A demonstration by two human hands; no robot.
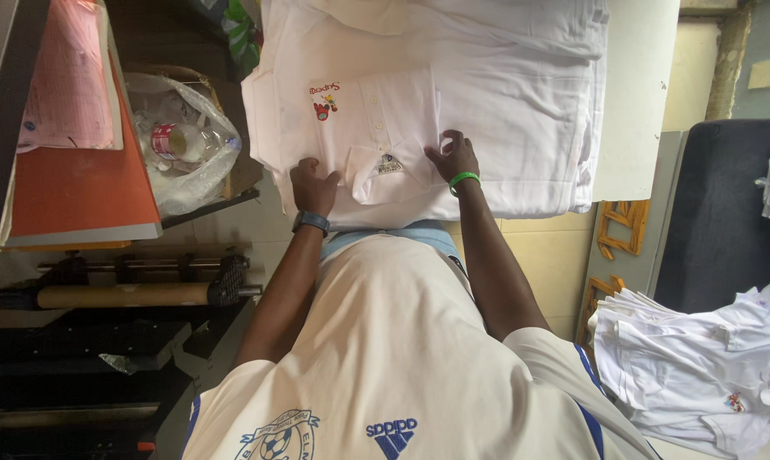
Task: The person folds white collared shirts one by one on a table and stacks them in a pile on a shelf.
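Fingers of both hands lie spread & flat, gripping nothing, just pressing on the white polo shirt (419,128) laid out on the white table (636,102) straight ahead.

Going left to right: far left, a pink-and-orange stack of folders (78,162), then a clear plastic bag (185,145) w/ a bottle inside, and below those a roller bar (121,295) on a dark rack. Next the left hand (313,187), dark watch at the wrist, palm down on the shirt's near left edge. Between the hands sits the collar w/ its label, and a small coloured emblem shows on the chest. Right hand (453,158), green band at the wrist, rests flat just right of the collar. Both arms reach out nearly straight from the body.

Looks like the shirt is laid out & mostly smooth, sleeves seemingly tucked; more folding prob. left. Near right, a pile of white shirts (692,366) sits loose.
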